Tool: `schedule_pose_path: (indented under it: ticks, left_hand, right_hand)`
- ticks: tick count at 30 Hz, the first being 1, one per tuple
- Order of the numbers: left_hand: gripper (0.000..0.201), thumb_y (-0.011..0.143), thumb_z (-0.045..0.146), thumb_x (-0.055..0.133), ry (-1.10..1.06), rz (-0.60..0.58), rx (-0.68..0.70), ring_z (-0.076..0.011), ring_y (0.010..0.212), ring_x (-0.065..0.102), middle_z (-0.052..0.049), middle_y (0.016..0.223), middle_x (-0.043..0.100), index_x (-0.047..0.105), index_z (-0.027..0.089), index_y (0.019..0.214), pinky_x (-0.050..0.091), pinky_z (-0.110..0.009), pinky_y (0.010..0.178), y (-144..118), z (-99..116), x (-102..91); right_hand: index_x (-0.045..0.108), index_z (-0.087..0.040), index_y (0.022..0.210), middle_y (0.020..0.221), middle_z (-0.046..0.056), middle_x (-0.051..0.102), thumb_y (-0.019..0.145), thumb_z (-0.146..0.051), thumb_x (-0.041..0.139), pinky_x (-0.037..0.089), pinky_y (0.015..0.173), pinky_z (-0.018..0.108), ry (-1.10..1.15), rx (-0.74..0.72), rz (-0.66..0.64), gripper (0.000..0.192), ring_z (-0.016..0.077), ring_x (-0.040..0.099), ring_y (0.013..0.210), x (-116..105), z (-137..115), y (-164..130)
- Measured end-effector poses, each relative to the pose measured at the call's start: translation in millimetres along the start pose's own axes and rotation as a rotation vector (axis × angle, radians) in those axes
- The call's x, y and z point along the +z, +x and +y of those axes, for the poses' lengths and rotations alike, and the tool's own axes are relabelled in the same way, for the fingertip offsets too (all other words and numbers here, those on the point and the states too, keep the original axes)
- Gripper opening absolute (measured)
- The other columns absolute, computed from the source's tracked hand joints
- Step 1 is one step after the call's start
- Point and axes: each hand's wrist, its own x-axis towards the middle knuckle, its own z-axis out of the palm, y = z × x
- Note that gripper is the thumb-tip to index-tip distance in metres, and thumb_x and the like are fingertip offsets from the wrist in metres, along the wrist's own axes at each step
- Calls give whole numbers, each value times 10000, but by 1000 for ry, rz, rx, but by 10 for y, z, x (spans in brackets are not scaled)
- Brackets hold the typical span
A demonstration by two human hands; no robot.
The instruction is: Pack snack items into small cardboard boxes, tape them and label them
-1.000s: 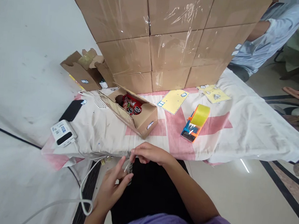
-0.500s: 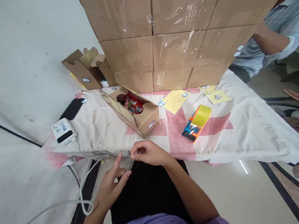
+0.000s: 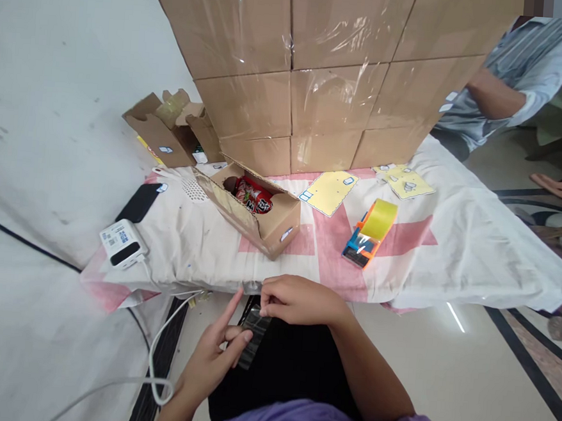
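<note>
A see-through strip that looks like clear packing tape (image 3: 255, 340) stretches between my hands above my lap. My left hand (image 3: 218, 347) pinches its lower edge between thumb and curled fingers, the index finger pointing away. At the upper end, my right hand (image 3: 301, 302) has thumb and fingertips closed on the strip. Just beyond them on the table lies an open long cardboard box (image 3: 279, 236), its flap raised. Inside it is a red printed packet (image 3: 254, 194) with a dark round thing beside it. An orange and blue tape dispenser (image 3: 370, 233) with a yellowish roll rests to the right.
Taped cardboard boxes (image 3: 334, 99) stand stacked at the back. An opened carton (image 3: 171, 132), black phone (image 3: 140, 202) and white device (image 3: 123, 244) with a cable lie left. Yellow cards (image 3: 330, 191) lie near the stack. Another person's arm (image 3: 496, 94) shows at right.
My right hand has moved slightly right and toward me. The clear strip now shows spread out between both hands, tilted over my lap. The box and dispenser stay put.
</note>
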Motion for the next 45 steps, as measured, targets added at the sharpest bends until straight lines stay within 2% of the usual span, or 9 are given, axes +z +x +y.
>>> schedule_pose_path:
  ticks: [9, 14, 21, 25, 29, 31, 34, 37, 45]
  left_hand:
    - [729, 970, 501, 486, 348, 9, 74, -146, 556, 468, 74, 570, 484, 286, 168, 1587, 360, -242, 603, 149, 52, -134]
    - [566, 965, 477, 497, 562, 93, 139, -154, 546, 523, 60, 575, 552, 498, 236, 1477, 372, -251, 603, 231, 127, -220]
    - [292, 952, 414, 537, 300, 619, 585, -174, 804, 625, -24, 913, 666, 685, 230, 1123, 495, -275, 676, 701, 502, -297]
    - [337, 921, 300, 553, 369, 762, 915, -250, 1252, 553, -104, 1303, 594, 641, 221, 1237, 472, -403, 1046, 1270, 1027, -407]
    - [663, 797, 177, 589, 619, 621, 906, -305, 1522, 245, -64, 1639, 313, 507, 274, 1447, 213, -522, 1237, 1718, 1469, -521]
    - [628, 791, 161, 569, 704, 468, 841, -292, 1535, 228, -2, 1623, 362, 562, 333, 1395, 118, -563, 1248, 1827, 1555, -514]
    - [370, 886, 219, 495, 710, 382, 778, -260, 1448, 415, 10, 1435, 603, 701, 331, 1172, 62, -592, 1241, 1879, 1501, -452]
    - [323, 939, 259, 438, 675, 407, 747, -239, 1372, 511, 5, 1330, 681, 738, 300, 1052, 99, -580, 1237, 1871, 1352, -425]
    - [443, 894, 263, 499, 632, 408, 676, -239, 1356, 524, -46, 1392, 638, 646, 270, 1311, 100, -510, 1259, 1912, 1297, -484]
  right_hand:
    - [590, -179, 837, 899, 23, 627, 903, -145, 567, 393, 744, 258, -222, -57, 195, 77, 157, 568, 846, 20, -254, -106]
    - [545, -198, 813, 822, -18, 632, 861, -109, 554, 384, 685, 236, -156, 69, 290, 101, 131, 564, 766, 12, -413, -231]
    - [564, -205, 808, 778, -44, 610, 856, -82, 528, 382, 642, 216, -117, 56, 423, 137, 107, 557, 708, -199, -680, -472]
    - [610, -208, 839, 808, -34, 621, 874, -92, 523, 388, 635, 216, -170, 29, 443, 149, 103, 549, 705, -400, -943, -579]
    - [693, -254, 1073, 942, -10, 692, 906, -121, 522, 398, 646, 231, -206, -2, 472, 273, 118, 569, 757, -603, -1102, -633]
    - [687, -288, 1178, 954, -9, 702, 900, -112, 529, 401, 645, 235, -218, -22, 479, 365, 124, 577, 768, -706, -1125, -642]
    - [669, -291, 1222, 944, -2, 695, 887, -99, 534, 417, 650, 243, -227, -35, 497, 409, 132, 589, 782, -853, -1136, -630]
    - [627, -292, 1271, 964, 12, 684, 897, -132, 553, 467, 737, 271, -229, -34, 517, 413, 158, 617, 876, -981, -1155, -580]
    - [607, -250, 1263, 901, 8, 680, 877, -264, 673, 492, 826, 308, 136, -185, 356, 392, 164, 649, 869, -1323, -943, -22]
